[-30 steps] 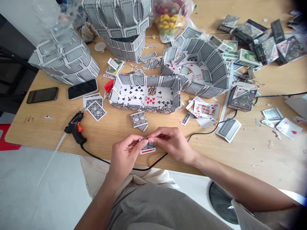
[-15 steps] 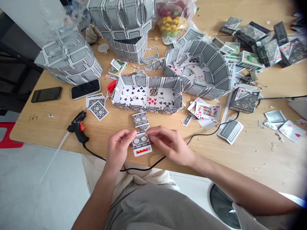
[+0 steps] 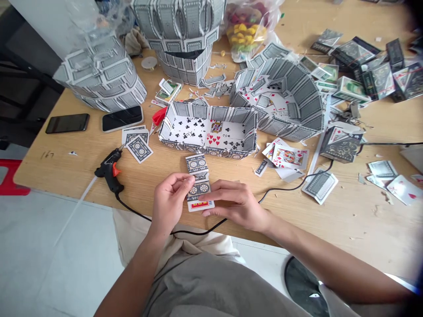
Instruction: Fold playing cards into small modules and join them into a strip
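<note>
On the wooden table [image 3: 66, 165], the left hand [image 3: 170, 204] pinches playing cards [image 3: 198, 190], the right hand [image 3: 236, 204] touches them.

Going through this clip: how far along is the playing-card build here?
Done: a rectangular card tray and a curved card wall already stand. In hand: the left hand and right hand are both on a short row of cards. Left: loose cards and card boxes lie unused, and the hot glue gun lies idle.
</note>
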Demonstrator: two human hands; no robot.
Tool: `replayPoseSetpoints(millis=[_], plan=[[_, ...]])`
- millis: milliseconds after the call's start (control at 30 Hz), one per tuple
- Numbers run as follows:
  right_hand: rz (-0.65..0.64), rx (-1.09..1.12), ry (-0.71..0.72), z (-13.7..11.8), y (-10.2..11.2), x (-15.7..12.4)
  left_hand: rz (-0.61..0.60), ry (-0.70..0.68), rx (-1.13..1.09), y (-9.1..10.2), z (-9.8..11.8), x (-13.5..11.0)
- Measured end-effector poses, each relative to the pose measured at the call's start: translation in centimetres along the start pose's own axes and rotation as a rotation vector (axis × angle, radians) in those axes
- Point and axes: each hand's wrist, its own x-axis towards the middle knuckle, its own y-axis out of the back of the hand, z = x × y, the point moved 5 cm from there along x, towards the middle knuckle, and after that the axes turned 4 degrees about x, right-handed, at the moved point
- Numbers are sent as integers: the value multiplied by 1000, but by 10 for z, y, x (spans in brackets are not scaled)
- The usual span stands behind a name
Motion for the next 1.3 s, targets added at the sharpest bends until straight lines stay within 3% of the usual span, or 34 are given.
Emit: replayPoseSetpoints(millis=[200,400,500,733,900,1300], plan=[[47,41,-48,0,3,-1,-11,-55,-24,-7,7,-4],[192,106,-84,7,11,-5,-189,-237,60,-5,19,-24],[200,160,-87,9,10,-6,-266,-286,113,-4,20,-34],[117,249,-126,1,6,-1,-208,-358,159,6,14,-35],[166,446,-340,6,5,-3,-153,-477,332,10,17,-37],[108,428,-462,19,1,-4,-232,-556,492,6,15,-38]])
